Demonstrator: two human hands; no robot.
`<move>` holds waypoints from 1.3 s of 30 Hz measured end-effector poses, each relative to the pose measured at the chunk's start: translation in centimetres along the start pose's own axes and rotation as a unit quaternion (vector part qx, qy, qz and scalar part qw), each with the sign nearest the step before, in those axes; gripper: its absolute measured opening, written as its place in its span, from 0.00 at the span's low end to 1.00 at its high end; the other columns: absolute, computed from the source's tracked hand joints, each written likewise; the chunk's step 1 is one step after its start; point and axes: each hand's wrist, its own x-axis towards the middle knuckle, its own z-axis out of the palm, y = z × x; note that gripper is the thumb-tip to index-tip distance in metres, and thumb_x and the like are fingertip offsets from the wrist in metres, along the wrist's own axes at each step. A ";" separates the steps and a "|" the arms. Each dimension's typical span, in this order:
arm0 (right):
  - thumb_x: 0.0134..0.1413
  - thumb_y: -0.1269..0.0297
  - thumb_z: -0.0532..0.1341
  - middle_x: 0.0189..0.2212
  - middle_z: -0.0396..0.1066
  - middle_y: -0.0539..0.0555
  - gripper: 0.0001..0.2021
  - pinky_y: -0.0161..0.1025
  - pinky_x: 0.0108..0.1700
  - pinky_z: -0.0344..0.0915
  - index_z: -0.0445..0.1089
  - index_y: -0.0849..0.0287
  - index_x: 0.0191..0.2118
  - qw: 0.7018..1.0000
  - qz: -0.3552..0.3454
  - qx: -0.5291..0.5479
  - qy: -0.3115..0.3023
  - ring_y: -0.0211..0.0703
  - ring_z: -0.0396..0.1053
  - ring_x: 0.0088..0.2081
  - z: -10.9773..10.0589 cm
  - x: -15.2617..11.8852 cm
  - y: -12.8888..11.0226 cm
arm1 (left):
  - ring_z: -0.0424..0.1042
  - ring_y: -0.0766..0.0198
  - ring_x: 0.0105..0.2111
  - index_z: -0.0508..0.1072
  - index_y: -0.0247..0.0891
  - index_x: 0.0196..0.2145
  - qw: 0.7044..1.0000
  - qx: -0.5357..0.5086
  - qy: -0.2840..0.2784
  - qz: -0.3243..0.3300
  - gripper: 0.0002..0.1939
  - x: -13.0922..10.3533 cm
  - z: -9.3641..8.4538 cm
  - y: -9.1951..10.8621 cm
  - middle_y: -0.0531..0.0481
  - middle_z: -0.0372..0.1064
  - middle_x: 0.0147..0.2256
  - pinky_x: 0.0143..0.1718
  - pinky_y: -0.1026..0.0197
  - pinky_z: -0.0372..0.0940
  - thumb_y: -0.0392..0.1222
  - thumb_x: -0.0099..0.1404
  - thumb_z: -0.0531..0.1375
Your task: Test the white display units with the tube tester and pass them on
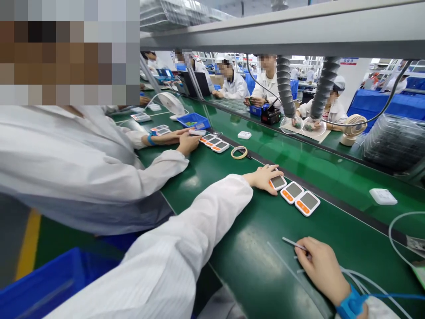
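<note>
My left hand (264, 177) reaches across the green bench, with thumb and fingers closed around a small white digital device (278, 181) that has a grey screen and orange buttons. Two similar devices, one in the middle (292, 192) and one at the right end (307, 203), lie beside it in a row along the dark rail. Nearer to me, my right hand (320, 266) pinches a thin whitish tube (289, 241) whose tip sticks out to the left. A blue wrist strap (350, 302) is around that wrist, and pale tubing (368, 279) runs past it.
At left a co-worker's hands (189, 142) hold a similar device near several more (214, 143). A tape roll (239, 153) lies between us. White devices (383, 196) sit face down on the green strip beyond the rail. A blue bin (49, 279) stands low at left.
</note>
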 end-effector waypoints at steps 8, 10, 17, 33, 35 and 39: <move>0.66 0.64 0.55 0.28 0.70 0.49 0.11 0.36 0.34 0.54 0.71 0.56 0.33 1.000 0.008 -0.002 0.010 0.40 0.68 0.31 -0.3 0.3 -0.7 | 0.54 0.34 0.62 0.64 0.52 0.59 0.994 0.012 0.081 -0.067 0.42 1.8 0.3 0.0 0.44 0.47 0.68 0.56 0.33 0.56 0.55 0.46 0.68; 0.67 0.62 0.56 0.28 0.70 0.48 0.11 0.36 0.34 0.53 0.71 0.56 0.33 1.000 0.014 0.004 0.009 0.40 0.69 0.31 -0.5 0.3 -0.8 | 0.53 0.34 0.61 0.61 0.52 0.61 0.987 0.010 0.121 -0.106 0.42 3.3 -0.3 -0.2 0.44 0.46 0.68 0.56 0.34 0.57 0.56 0.48 0.66; 0.65 0.65 0.58 0.29 0.72 0.48 0.08 0.35 0.35 0.53 0.72 0.56 0.34 0.999 0.035 -0.007 0.000 0.39 0.70 0.32 -0.5 0.6 -1.2 | 0.56 0.33 0.59 0.63 0.53 0.59 0.970 0.015 0.167 -0.175 0.41 10.7 -2.2 0.6 0.46 0.51 0.66 0.53 0.34 0.59 0.62 0.48 0.65; 0.63 0.69 0.58 0.32 0.74 0.49 0.05 0.35 0.35 0.56 0.71 0.56 0.36 0.999 0.028 0.006 -0.023 0.39 0.72 0.33 -0.6 0.8 -1.5 | 0.41 0.31 0.67 0.58 0.57 0.64 0.980 0.021 0.120 -0.155 0.44 21.2 -0.7 2.2 0.46 0.41 0.71 0.62 0.32 0.46 0.70 0.51 0.59; 0.63 0.69 0.58 0.32 0.74 0.49 0.05 0.35 0.35 0.55 0.71 0.56 0.36 0.999 0.027 0.003 -0.021 0.39 0.71 0.33 -0.7 0.8 -1.5 | 0.37 0.32 0.69 0.55 0.56 0.66 0.982 0.018 0.106 -0.155 0.46 20.7 -0.5 2.1 0.45 0.40 0.71 0.64 0.31 0.41 0.72 0.53 0.57; 0.63 0.68 0.59 0.31 0.74 0.49 0.05 0.35 0.35 0.55 0.71 0.56 0.36 0.999 0.033 -0.010 -0.016 0.40 0.72 0.33 -0.6 0.8 -1.5 | 0.41 0.34 0.68 0.56 0.51 0.66 0.985 0.007 0.091 -0.148 0.44 18.5 -1.5 3.5 0.42 0.44 0.70 0.64 0.32 0.42 0.73 0.58 0.52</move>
